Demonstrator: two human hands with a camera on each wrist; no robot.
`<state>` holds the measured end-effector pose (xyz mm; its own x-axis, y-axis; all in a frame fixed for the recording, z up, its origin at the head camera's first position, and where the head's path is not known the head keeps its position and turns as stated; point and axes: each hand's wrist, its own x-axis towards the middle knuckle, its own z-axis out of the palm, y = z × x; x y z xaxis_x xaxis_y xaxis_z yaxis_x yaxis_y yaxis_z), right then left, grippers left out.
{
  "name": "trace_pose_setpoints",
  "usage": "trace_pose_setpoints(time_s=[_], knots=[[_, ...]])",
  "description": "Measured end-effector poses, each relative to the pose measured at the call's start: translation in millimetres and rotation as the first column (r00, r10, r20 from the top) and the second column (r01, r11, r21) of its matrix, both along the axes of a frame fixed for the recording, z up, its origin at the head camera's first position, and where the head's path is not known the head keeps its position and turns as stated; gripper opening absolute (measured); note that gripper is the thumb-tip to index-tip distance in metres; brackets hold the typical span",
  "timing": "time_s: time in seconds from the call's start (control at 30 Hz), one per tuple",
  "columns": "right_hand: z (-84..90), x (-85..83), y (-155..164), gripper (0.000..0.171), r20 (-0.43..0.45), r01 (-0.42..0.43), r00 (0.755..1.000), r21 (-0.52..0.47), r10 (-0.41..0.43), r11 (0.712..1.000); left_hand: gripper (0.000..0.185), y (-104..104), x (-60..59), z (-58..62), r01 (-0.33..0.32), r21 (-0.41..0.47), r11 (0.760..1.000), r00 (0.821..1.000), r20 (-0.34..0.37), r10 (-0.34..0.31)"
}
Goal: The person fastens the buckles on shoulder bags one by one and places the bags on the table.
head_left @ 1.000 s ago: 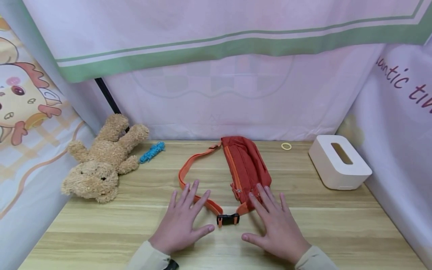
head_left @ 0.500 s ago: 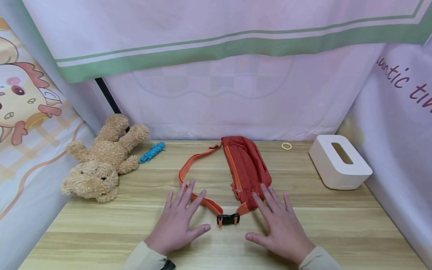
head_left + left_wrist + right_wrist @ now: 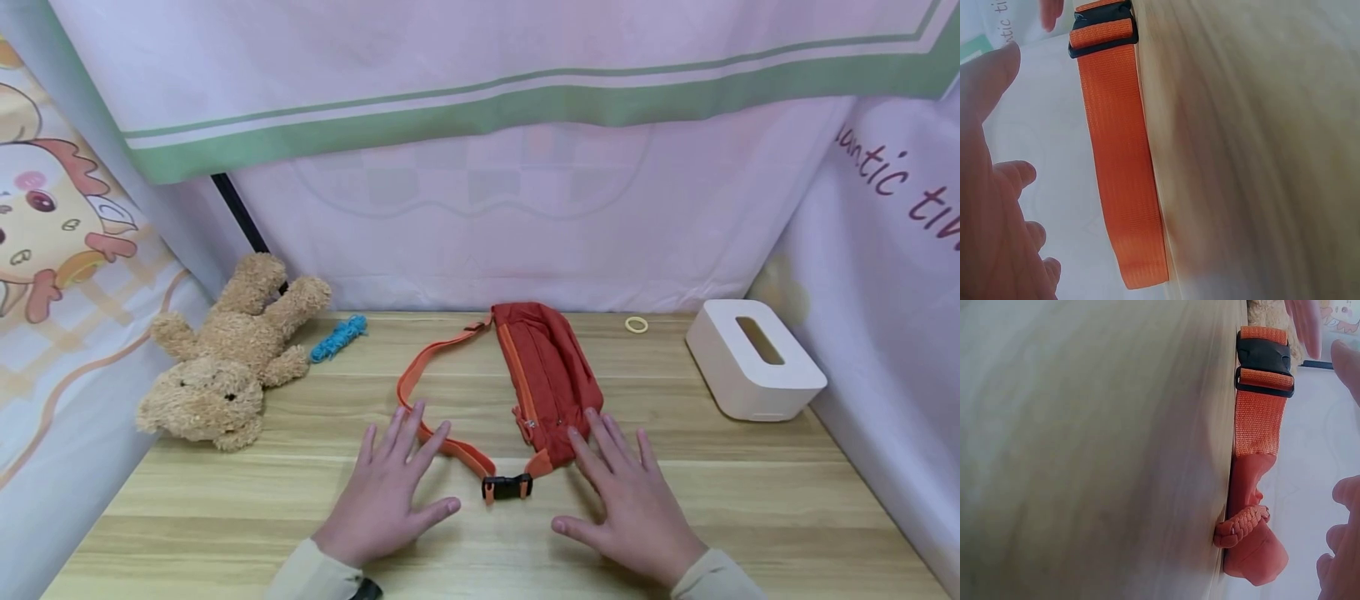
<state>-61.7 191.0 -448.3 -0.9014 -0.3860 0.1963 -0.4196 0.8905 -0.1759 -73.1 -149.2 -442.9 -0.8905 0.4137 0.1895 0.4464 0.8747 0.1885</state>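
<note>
A red waist bag [image 3: 546, 375] lies on the table, its orange strap [image 3: 412, 371] looped out to the left. The strap's black buckle [image 3: 507, 487] is fastened at the near end; the right wrist view shows the same buckle [image 3: 1264, 359] up close. My left hand [image 3: 382, 496], fingers spread, hovers just above the strap's near-left part. My right hand [image 3: 630, 504] is spread too, its fingertips beside the bag's lower right corner. Neither hand holds anything. Whether the right fingertips touch the bag, I cannot tell.
A teddy bear [image 3: 232, 358] lies at the left, with a bundle of blue cord [image 3: 338, 337] beside it. Toward the back right are a small cream ring [image 3: 636, 325] and a white tissue box [image 3: 756, 362]. Printed cloth [image 3: 465, 225] hangs behind the table.
Both hands have drifted slightly apart, the left one leftward and the right one rightward, with fingers still spread. The bag and the other objects have stayed in place.
</note>
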Motion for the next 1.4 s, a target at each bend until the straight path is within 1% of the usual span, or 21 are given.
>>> trace_pose_setpoints(time_s=[0.23, 0.57, 0.77, 0.83, 1.17, 1.3, 1.4], knots=[[1.2, -0.1, 3, 0.108, 0.003, 0.001, 1.0, -0.001, -0.001, 1.0, 0.093, -4, 0.8, 0.7, -0.011, -0.003, 1.0, 1.0, 0.008, 0.011], [0.2, 0.1, 8, 0.107, 0.0, 0.024, 1.0, -0.005, -0.024, 1.0, 0.093, -11, 1.0, -3.3, -0.021, -0.002, 1.0, 1.0, 0.015, 0.021], [-2.2, -1.4, 11, 0.107, -0.009, 0.037, 0.999, 0.0, -0.037, 0.999, 0.093, -15, 1.5, -5.9, -0.026, -0.002, 1.0, 1.0, -0.01, 0.026], [-2.4, -1.6, 11, 0.107, -0.011, 0.036, 0.999, 0.005, -0.035, 0.999, 0.093, -17, 1.9, -5.9, -0.029, 0.006, 1.0, 0.999, -0.014, 0.029], [-2.0, 0.1, 18, 0.106, -0.028, 0.033, 0.999, 0.01, -0.033, 0.999, 0.092, -24, 3.6, -2.0, -0.047, 0.006, 0.999, 0.999, 0.013, 0.047], [-2.2, 0.0, 19, 0.105, -0.021, 0.042, 0.999, 0.015, -0.042, 0.999, 0.093, -27, 3.7, -2.2, -0.058, 0.001, 0.998, 0.998, 0.013, 0.058], [-2.6, 0.0, 20, 0.105, -0.022, 0.044, 0.999, 0.017, -0.044, 0.999, 0.093, -30, 3.1, -3.7, -0.059, 0.002, 0.998, 0.998, -0.001, 0.059]])
